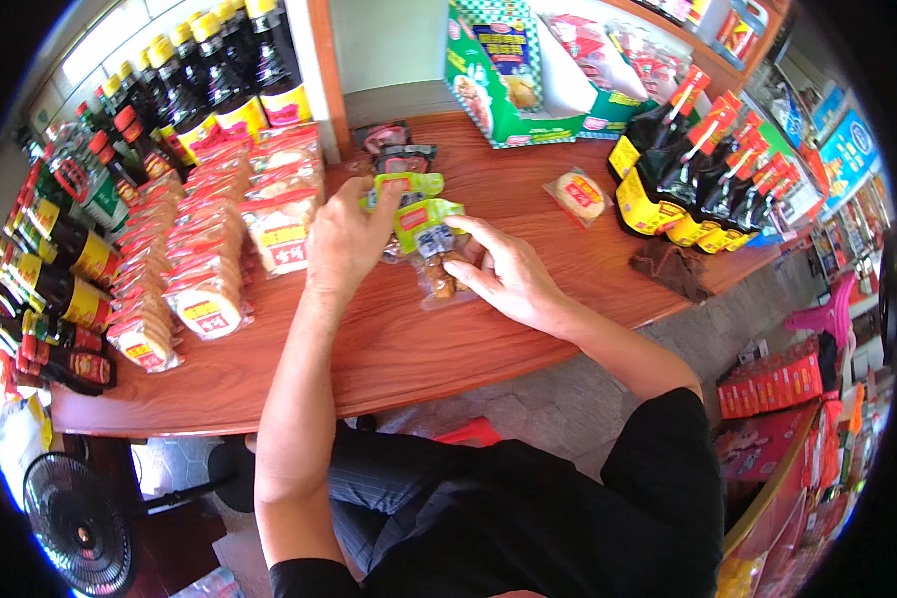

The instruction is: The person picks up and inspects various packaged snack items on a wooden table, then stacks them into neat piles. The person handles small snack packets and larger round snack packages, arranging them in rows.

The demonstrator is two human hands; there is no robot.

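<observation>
My right hand (513, 279) grips the right edge of a small clear snack packet (429, 235) with a green top and brown pieces inside, thumb and forefinger apart along its side. Just behind it, my left hand (345, 239) has its fingers closed at the left end of another green-topped snack packet (424, 183). The two packets lie close together on the reddish wooden table (528, 264), partly overlapping others beneath. Farther back, dark snack packets (406, 157) continue the same line. My left palm hides part of what lies under it.
Left of my hands stand rows of wrapped round biscuits (206, 269), with dark bottles (184, 90) behind. A single wrapped biscuit (579, 196) lies to the right, near red-capped bottles (683, 169) and a brown cloth (668, 269). Green display boxes (513, 80) stand behind; a fan (80, 528) is lower left.
</observation>
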